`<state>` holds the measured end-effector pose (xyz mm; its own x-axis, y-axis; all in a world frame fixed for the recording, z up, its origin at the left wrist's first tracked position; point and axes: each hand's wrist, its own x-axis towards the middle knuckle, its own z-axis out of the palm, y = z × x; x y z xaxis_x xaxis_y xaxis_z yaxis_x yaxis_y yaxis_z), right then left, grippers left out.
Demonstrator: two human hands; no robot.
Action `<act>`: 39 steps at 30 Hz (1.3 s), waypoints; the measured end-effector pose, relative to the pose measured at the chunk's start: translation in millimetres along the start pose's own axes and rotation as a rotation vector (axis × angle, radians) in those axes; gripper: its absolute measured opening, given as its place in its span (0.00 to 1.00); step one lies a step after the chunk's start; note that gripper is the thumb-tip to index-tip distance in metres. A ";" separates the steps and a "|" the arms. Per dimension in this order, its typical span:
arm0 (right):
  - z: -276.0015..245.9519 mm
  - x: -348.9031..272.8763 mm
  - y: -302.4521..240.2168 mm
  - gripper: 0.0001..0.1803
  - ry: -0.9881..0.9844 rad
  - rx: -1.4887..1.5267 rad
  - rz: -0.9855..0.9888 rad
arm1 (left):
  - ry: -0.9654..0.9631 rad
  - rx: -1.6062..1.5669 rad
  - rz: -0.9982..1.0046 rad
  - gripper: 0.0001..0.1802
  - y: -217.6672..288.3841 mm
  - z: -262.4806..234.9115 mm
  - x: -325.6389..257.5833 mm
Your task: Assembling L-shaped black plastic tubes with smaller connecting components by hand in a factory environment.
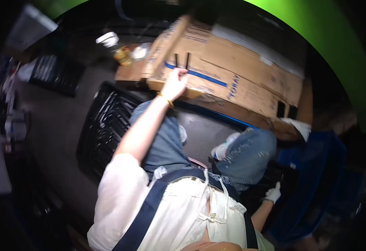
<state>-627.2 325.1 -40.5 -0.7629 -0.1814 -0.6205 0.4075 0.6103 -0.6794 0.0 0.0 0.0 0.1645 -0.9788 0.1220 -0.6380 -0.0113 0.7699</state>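
Note:
My bare left hand (175, 83), with a yellow band at the wrist, reaches over a cardboard-covered worktop (249, 54). Its fingers are closed around the base of a black two-pronged piece (187, 60), whose thin prongs point away from me. The part inside the grip is hidden. Low on the right, my right hand (271, 194) wears a white glove and is beside my knee, close to a blue crate (312, 180). Its fingers look curled against dark, shadowed material, and what they hold cannot be made out.
A black crate (103, 129) of long black parts stands on the floor to my left. A bottle of yellow liquid (123, 57) is at the worktop's left end. Small black pieces (281, 109) and a white cloth (300, 128) lie at its right. Another dark crate (53, 75) stands far left.

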 end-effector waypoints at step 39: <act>50.5 28.0 -12.9 0.20 0.106 -0.093 -0.499 | -0.548 -1.104 -0.391 0.14 83.3 8.2 -13.6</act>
<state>-628.5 273.2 -68.9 -0.9016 -0.3916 -0.1838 -0.0614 0.5366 -0.8416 -61.5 10.6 57.3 -0.2976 -0.9076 -0.2961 0.3807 -0.3973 0.8350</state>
